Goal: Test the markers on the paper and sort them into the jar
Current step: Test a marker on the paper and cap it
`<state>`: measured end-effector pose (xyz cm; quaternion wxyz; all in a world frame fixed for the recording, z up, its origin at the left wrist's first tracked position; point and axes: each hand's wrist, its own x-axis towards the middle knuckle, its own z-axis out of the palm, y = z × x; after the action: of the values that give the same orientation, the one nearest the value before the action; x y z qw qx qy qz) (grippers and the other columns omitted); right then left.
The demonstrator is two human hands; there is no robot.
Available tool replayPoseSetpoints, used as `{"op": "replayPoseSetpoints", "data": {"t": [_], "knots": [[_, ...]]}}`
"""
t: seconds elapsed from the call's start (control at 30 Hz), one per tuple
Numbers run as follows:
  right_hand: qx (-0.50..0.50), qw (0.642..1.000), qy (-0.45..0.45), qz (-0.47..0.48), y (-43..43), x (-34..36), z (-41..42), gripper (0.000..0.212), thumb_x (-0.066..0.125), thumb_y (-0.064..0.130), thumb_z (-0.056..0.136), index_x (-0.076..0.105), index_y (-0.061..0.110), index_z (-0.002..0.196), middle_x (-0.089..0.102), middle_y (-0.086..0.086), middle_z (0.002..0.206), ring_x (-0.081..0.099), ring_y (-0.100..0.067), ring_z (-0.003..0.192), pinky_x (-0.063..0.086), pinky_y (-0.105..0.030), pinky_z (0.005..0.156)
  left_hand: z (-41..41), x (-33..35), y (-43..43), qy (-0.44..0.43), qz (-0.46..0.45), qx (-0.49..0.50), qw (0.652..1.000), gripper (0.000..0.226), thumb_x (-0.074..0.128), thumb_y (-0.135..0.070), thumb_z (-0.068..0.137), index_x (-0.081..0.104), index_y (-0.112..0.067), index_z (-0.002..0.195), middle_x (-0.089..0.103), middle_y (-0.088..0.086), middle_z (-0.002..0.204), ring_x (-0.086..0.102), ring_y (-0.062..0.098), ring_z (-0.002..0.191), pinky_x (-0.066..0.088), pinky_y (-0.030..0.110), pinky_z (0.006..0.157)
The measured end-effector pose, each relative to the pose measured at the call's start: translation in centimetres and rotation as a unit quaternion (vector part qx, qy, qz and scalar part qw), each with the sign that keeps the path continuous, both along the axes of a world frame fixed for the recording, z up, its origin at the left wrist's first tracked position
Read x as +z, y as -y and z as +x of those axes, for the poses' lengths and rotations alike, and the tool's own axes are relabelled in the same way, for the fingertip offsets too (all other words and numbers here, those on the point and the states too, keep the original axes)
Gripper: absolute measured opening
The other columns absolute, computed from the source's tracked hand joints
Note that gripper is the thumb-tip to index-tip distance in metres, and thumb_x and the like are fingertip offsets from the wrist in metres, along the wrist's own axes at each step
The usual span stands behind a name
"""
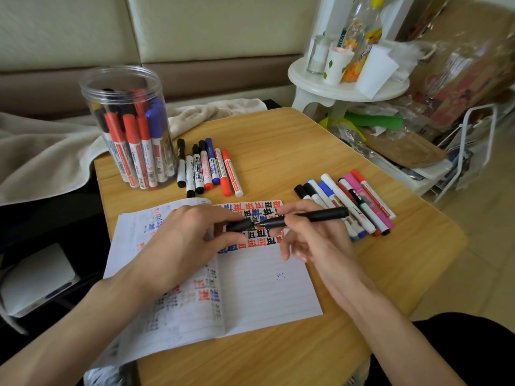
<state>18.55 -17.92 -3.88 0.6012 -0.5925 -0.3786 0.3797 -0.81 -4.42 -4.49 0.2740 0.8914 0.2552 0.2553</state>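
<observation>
A black marker (315, 215) is pinched by the right hand (315, 240), its cap (240, 225) gripped in the left hand (184, 240), above the lined paper (264, 288).

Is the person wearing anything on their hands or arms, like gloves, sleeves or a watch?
No. The left hand and the right hand are both bare, with no gloves, rings or watch in view. The left forearm and right forearm are bare too, with no sleeve reaching into the picture.
</observation>
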Motion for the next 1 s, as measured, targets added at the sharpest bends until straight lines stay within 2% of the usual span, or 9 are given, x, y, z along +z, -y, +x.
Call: {"op": "replayPoseSetpoints", "data": {"t": [0.1,0.23,0.33,0.4,0.47,0.57,0.8,0.9,1.0], "knots": [[0.014,1.0,-0.01,0.002,-0.2,0.0,-0.1,0.007,0.064,0.013,0.1,0.065,0.008,0.105,0.077,-0.019,0.094,0.063,-0.023,0.06,0.037,-0.022,0.048,0.1,-0.2,-0.1,0.007,-0.003,-0.002,1.0,0.049,0.064,-0.061,0.076,0.075,-0.036,0.116,0.051,-0.013,0.062,0.054,0.006,0.07,0.035,0.017,0.058],[0.041,0.999,-0.012,0.005,-0.2,-0.1,-0.2,0.022,0.074,0.022,0.09,0.072,0.008,0.107,0.076,-0.014,0.09,0.062,-0.02,0.061,0.041,-0.019,0.05,0.0,0.0,0.0,0.014,-0.012,-0.018,1.0,0.042,0.061,-0.058,0.082,0.074,-0.038,0.117,0.06,-0.028,0.077,0.056,0.006,0.071,0.039,0.013,0.063],[0.051,0.999,-0.005,-0.013,-0.1,0.0,0.1,0.028,0.08,0.027,0.085,0.079,0.018,0.111,0.07,-0.008,0.081,0.057,-0.015,0.064,0.043,-0.018,0.056,-0.1,-0.2,-0.2,0.011,-0.017,-0.01,1.0,0.035,0.061,-0.056,0.086,0.071,-0.043,0.117,0.061,-0.007,0.066,0.057,0.015,0.067,0.039,0.019,0.06],[0.045,0.998,-0.037,-0.016,0.0,0.1,0.5,0.033,0.081,0.031,0.082,0.078,0.02,0.113,0.068,-0.01,0.082,0.056,-0.015,0.067,0.041,-0.022,0.056,-0.2,-0.2,-0.3,0.009,-0.018,-0.004,1.0,0.031,0.063,-0.053,0.088,0.071,-0.042,0.116,0.062,-0.009,0.068,0.057,0.013,0.068,0.039,0.017,0.06],[0.025,0.997,-0.07,-0.001,0.0,0.3,1.0,0.032,0.08,0.025,0.082,0.077,0.012,0.11,0.069,-0.015,0.085,0.06,-0.02,0.069,0.042,-0.025,0.055,-0.1,-0.2,-0.3,0.007,-0.017,0.0,1.0,0.027,0.066,-0.048,0.09,0.072,-0.039,0.114,0.063,-0.015,0.073,0.059,0.011,0.071,0.04,0.014,0.062],[0.025,1.0,0.006,-0.002,0.1,0.3,1.5,0.024,0.079,0.012,0.086,0.076,0.004,0.109,0.076,-0.017,0.093,0.072,-0.029,0.079,0.052,-0.029,0.062,-0.1,-0.1,-0.4,0.008,-0.007,0.002,1.0,0.026,0.065,-0.047,0.091,0.072,-0.038,0.114,0.065,-0.018,0.078,0.06,0.011,0.073,0.041,0.014,0.063],[0.071,0.985,0.157,-0.011,0.1,0.3,2.3,0.024,0.078,0.014,0.087,0.078,0.013,0.112,0.08,-0.005,0.092,0.077,-0.024,0.08,0.059,-0.025,0.068,-0.1,0.0,-0.4,0.011,0.0,-0.011,1.0,0.029,0.062,-0.047,0.091,0.072,-0.038,0.117,0.065,-0.009,0.072,0.057,0.007,0.072,0.038,0.013,0.064],[0.07,0.98,0.188,-0.003,-0.1,0.0,2.5,0.026,0.079,0.014,0.088,0.079,0.014,0.114,0.08,-0.003,0.091,0.075,-0.019,0.078,0.06,-0.024,0.074,0.0,0.1,-0.3,0.011,0.003,-0.011,1.0,0.031,0.061,-0.048,0.091,0.072,-0.035,0.118,0.065,-0.012,0.072,0.057,0.003,0.073,0.037,0.011,0.065],[0.057,0.981,0.186,0.01,-0.2,-0.1,2.5,0.024,0.079,0.013,0.088,0.079,0.016,0.112,0.08,0.0,0.092,0.076,-0.017,0.078,0.06,-0.022,0.073,0.1,0.4,-0.2,0.027,0.02,-0.009,0.999,0.03,0.062,-0.042,0.092,0.075,-0.027,0.115,0.063,-0.024,0.079,0.056,-0.004,0.075,0.037,0.006,0.068]]}}
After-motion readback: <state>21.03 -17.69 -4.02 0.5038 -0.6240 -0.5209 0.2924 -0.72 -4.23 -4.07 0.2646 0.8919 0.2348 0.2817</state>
